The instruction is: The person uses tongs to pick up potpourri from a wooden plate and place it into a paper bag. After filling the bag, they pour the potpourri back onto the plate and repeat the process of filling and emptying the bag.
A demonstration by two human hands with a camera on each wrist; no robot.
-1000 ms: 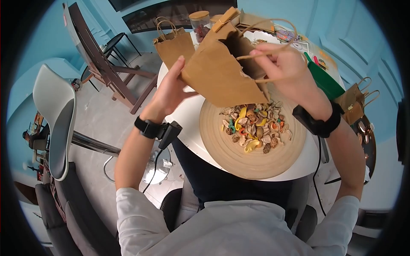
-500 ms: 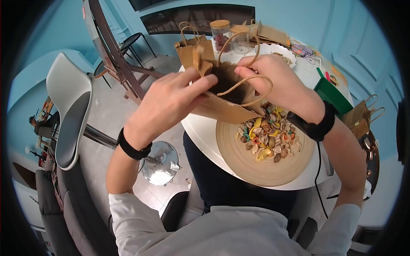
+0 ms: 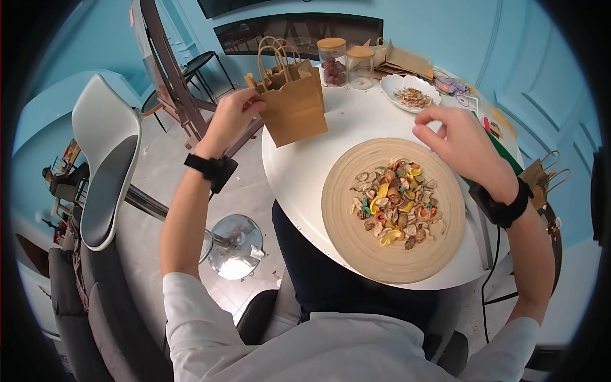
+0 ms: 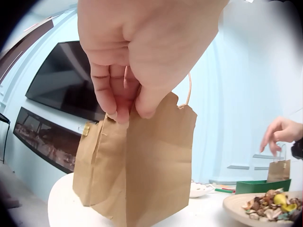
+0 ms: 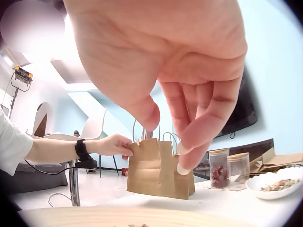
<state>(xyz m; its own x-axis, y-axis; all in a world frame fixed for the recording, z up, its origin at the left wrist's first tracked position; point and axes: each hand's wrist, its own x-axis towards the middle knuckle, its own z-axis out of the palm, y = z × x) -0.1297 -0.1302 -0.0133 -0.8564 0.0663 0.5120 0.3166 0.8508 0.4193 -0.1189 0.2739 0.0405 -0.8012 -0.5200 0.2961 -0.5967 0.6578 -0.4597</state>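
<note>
My left hand (image 3: 233, 120) pinches the top side edge of a brown paper bag (image 3: 294, 114) at the table's left edge; its twisted handles stand up. In the left wrist view the thumb and fingers of the left hand (image 4: 142, 56) grip the fold of the bag (image 4: 158, 161). A second paper bag (image 4: 85, 165) is right behind it. My right hand (image 3: 468, 143) holds nothing, its fingers loosely bent above the right rim of a round wooden plate (image 3: 344, 235). Dried potpourri (image 3: 398, 204), with yellow, orange and green pieces, lies heaped on the plate.
At the back of the white table (image 3: 299, 191) stand a jar of dark red pieces (image 3: 333, 67) and a second jar (image 3: 361, 69). Beside them is a white scalloped dish (image 3: 389, 83). A green box (image 3: 503, 149) and another paper bag (image 3: 538, 178) are at the right.
The bag has moved from above the plate to the table's left edge, beside the other bag. My right hand has let go of it and moved right; the left has shifted its grip to the side edge.
</note>
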